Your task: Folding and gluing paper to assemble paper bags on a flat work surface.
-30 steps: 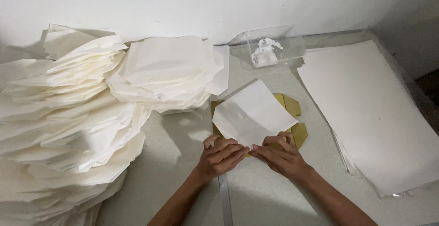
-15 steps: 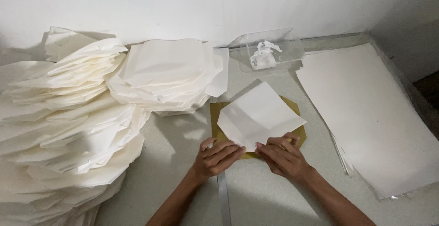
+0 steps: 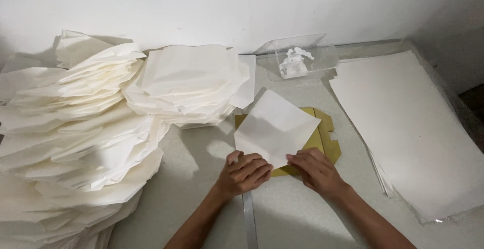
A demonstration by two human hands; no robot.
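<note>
A folded white paper sheet (image 3: 276, 126) lies tilted like a diamond on a yellow-green cardboard template (image 3: 327, 134) at the table's middle. My left hand (image 3: 245, 172) rests with curled fingers on the paper's near-left corner. My right hand (image 3: 316, 169) presses flat on the near-right edge, over the template. Both hands touch the paper at its lowest point.
A big heap of folded white paper pieces (image 3: 70, 128) fills the left side. A smaller pile of folded papers (image 3: 189, 80) sits behind. A clear plastic box (image 3: 300, 56) with white paste stands at the back. A stack of flat white sheets (image 3: 408, 128) lies right.
The paper has shifted slightly and lies flatter on the template. Both hands stayed at its near corner, moving a little apart along the fold.
</note>
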